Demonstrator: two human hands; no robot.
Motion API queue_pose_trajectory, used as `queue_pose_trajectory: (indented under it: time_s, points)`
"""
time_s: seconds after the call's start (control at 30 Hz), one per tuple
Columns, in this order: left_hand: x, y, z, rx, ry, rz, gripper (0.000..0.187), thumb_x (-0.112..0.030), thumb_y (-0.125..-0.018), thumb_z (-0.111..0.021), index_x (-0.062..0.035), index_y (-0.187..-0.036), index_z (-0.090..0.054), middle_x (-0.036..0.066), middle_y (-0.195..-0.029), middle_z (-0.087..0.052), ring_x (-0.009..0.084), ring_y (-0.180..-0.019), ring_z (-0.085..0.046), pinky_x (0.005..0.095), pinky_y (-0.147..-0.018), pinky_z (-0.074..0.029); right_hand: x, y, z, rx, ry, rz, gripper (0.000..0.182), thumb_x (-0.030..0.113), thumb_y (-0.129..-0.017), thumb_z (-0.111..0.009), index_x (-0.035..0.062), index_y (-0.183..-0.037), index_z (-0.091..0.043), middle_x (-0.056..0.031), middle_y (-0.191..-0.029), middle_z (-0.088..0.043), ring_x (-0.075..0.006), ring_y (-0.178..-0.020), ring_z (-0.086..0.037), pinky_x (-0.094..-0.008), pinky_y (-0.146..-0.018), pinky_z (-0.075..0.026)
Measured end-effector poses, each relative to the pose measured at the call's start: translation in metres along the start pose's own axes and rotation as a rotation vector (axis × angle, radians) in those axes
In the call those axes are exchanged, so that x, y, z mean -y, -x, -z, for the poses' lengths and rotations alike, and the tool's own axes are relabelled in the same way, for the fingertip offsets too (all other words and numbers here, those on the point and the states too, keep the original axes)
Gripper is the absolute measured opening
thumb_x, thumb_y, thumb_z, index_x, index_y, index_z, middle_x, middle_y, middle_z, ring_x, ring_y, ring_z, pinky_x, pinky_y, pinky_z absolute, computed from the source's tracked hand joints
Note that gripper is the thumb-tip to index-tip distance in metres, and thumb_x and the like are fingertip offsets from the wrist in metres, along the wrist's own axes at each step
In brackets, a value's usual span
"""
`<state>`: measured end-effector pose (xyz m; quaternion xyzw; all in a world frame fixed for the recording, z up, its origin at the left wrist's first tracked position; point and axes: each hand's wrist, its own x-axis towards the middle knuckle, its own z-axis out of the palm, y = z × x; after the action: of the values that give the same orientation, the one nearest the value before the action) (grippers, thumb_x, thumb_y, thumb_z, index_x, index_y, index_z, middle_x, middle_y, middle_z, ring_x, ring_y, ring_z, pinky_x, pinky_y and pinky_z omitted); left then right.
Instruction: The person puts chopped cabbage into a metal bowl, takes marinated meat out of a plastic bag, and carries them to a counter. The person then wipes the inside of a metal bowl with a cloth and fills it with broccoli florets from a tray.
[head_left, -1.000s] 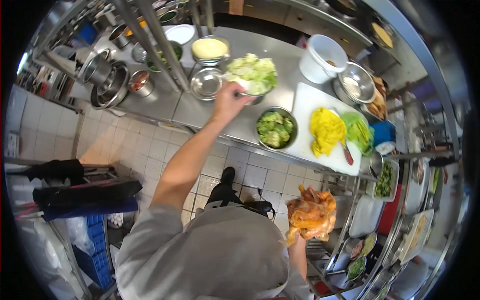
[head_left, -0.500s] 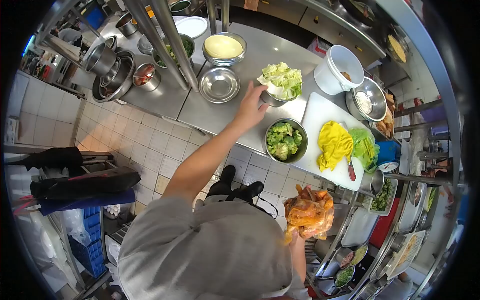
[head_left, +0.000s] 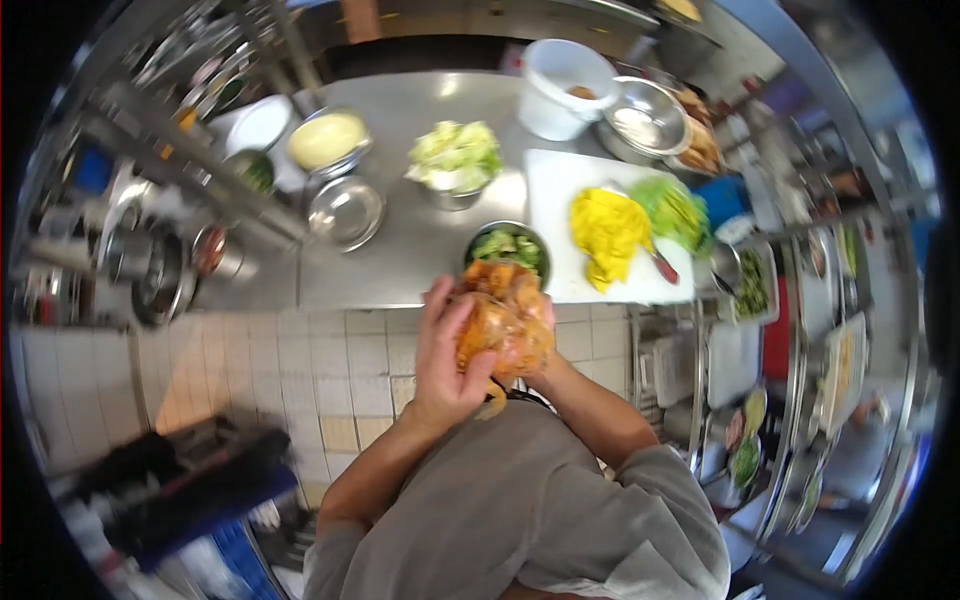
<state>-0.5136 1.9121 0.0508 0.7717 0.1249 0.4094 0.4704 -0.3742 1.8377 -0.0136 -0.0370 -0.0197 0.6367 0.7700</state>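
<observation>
The chicken (head_left: 508, 335) was at the near edge of the worktop (head_left: 380, 260), overlapping the bowl (head_left: 546, 264) of broccoli (head_left: 505, 246) in view. The left hand (head_left: 445, 360) held one side, fingers spread; the right hand (head_left: 546, 370), partly hidden, held the other. Good handling called for broad, even support, without pinching the glossy skin, and clearance from the broccoli.

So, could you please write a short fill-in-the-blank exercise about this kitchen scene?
The orange-brown food is held between the right hand and the ____ hand.
The crumpled cloth on the white board is ____.
In this view, the white bucket stands to the ____ of the bowl of chopped leaves.
Missing words: left; yellow; right.
</observation>
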Motion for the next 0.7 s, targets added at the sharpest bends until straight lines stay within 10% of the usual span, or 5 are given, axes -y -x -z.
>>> queue_pose_trajectory:
  time_s: [0.13, 0.23, 0.37, 0.7]
  points:
    - [-0.001, -0.028, -0.016, 0.153, -0.03, -0.037, 0.056, -0.01, -0.091, -0.059, 0.0032, -0.143, -0.044, 0.032, -0.157, -0.032, 0.0428, -0.147, -0.033, 0.0503, -0.12, -0.028, 0.019, 0.017, -0.018, -0.027, -0.063, 0.148, 0.074, 0.052, -0.095, -0.044, 0.0043, -0.151, -0.04, -0.0209, -0.149, -0.048, -0.0363, -0.135, -0.05, -0.0493, -0.116, -0.04]
    - [-0.004, -0.048, -0.045, 0.184, 0.259, -0.08, 0.06, -0.036, -0.099, -0.063, 0.0019, -0.143, -0.048, 0.031, -0.154, -0.038, 0.0415, -0.144, -0.039, 0.0488, -0.119, -0.028, 0.042, 0.046, -0.024, -0.128, 0.135, 0.317, 0.082, 0.063, -0.093, -0.041, 0.0056, -0.152, -0.04, -0.0229, -0.154, -0.043, -0.0379, -0.14, -0.044, -0.0501, -0.118, -0.037]
    - [0.007, -0.062, -0.098, 0.183, 0.535, -0.006, 0.052, -0.036, -0.106, -0.051, 0.0037, -0.139, -0.052, 0.025, -0.154, -0.041, 0.0346, -0.144, -0.041, 0.0461, -0.119, -0.03, 0.085, 0.079, -0.017, -0.121, 0.204, 0.462, 0.089, 0.075, -0.09, -0.042, 0.0107, -0.151, -0.041, -0.0229, -0.157, -0.038, -0.04, -0.144, -0.039, -0.0535, -0.119, -0.034]
    - [0.077, -0.202, -0.26, 0.321, -0.088, 0.028, 0.032, -0.02, -0.099, -0.064, -0.0001, -0.125, -0.064, 0.019, -0.132, -0.065, 0.0307, -0.12, -0.065, 0.0357, -0.1, -0.05, 0.204, 0.167, -0.013, -0.081, 0.299, 0.639, 0.051, 0.054, -0.102, -0.05, 0.0221, -0.142, -0.05, -0.0153, -0.151, -0.047, -0.0434, -0.144, -0.037, -0.0552, -0.111, -0.042]
